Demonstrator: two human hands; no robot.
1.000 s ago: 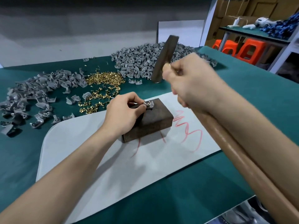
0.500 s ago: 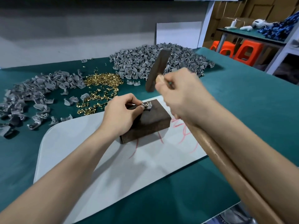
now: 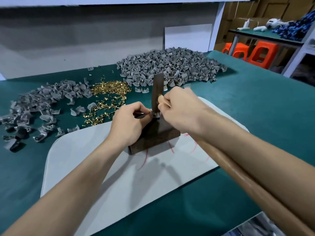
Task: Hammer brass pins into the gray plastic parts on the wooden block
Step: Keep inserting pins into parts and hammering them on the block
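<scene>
Your right hand (image 3: pixel 180 113) grips wooden-handled hammer (image 3: pixel 157 93) close under dark metal head; head upright, lower face on small gray plastic part (image 3: pixel 156 114). Your left hand (image 3: pixel 129 123) pinches that part on top of dark wooden block (image 3: pixel 158 135). Block sits on white sheet (image 3: pixel 119 176) on green bench (image 3: pixel 255 108). Loose brass pins (image 3: pixel 110 89) and gray part heaps (image 3: pixel 170 68) lie beyond.

Forearms outstretched, left hand (image 3: pixel 129 123) curled in a pinch, right hand (image 3: pixel 180 113) fisted just beside it.
</scene>
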